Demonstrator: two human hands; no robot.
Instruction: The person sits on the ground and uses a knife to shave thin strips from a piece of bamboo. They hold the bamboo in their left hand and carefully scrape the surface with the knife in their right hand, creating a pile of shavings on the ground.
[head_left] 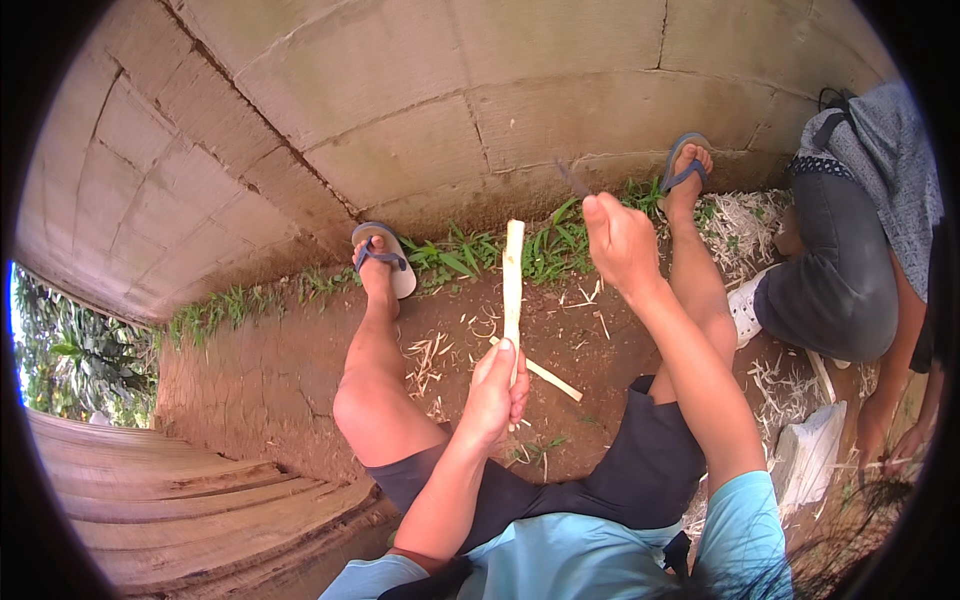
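My left hand (490,398) is closed round the lower end of a pale, peeled stick (513,275), which stands nearly upright in front of me, between my knees. Raised to the right of it, my right hand (622,245) makes a fist round a knife (573,178). Only the knife's thin dark blade shows, blurred and pointing up and left; the fist hides the handle. Blade and stick are apart. A second pale stick (552,382) lies slanted on the ground just beyond my left hand, partly behind it.
Pale shavings (427,362) litter the brown dirt ground. Grass (460,255) lines the foot of a block wall (400,100). At right a person in dark trousers (840,270) sits close by, near a pale wood block (810,455). Wooden boards (190,510) lie at lower left.
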